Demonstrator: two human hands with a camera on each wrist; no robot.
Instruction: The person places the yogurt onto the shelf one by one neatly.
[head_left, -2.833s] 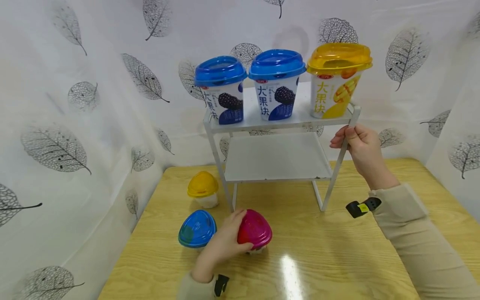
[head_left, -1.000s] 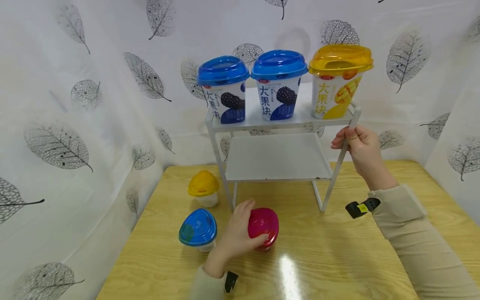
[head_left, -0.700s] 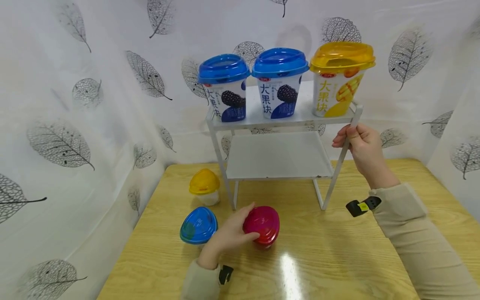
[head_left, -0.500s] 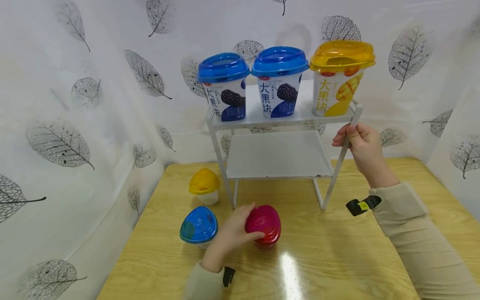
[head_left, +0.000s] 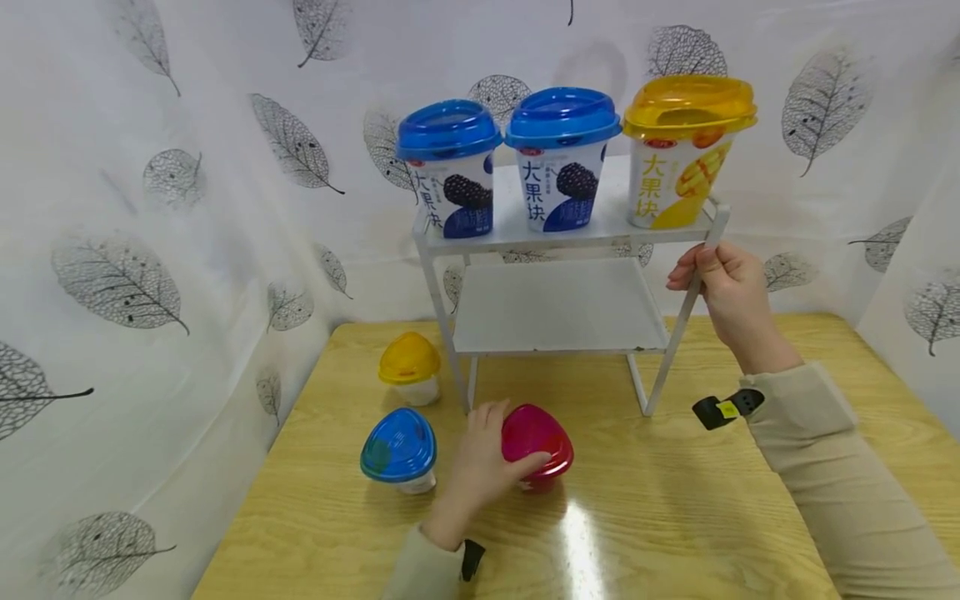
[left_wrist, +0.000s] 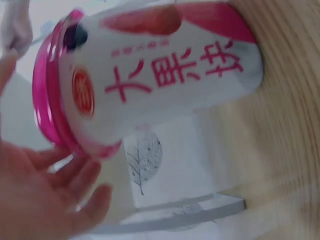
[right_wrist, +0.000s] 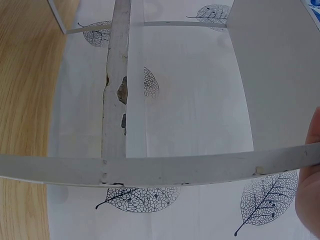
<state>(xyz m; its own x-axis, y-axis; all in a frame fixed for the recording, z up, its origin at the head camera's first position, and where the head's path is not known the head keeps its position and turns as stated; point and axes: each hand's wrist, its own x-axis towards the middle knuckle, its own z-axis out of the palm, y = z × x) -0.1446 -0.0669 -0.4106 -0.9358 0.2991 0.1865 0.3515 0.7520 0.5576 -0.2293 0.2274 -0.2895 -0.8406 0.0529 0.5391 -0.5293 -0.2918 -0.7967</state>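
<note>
Toward six o'clock on the counter (head_left: 637,517), the left hand (head_left: 483,458) is spreading loosely beside the pink-lidded cup (head_left: 538,437) — an uneven nudge could be tipping it. At three, the right hand (head_left: 733,290) is gripping the rack's post (head_left: 678,333); a jerk could be sending the cups (head_left: 566,167) at twelve sliding.

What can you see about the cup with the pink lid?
The pink-lidded cup looks like plastic: a shiny, closed lid over a white body with pink characters, a red logo and reddish fruit picture. It looks upright, on or just above the wooden table, before the white rack. The left hand seems to touch its rim.
</note>
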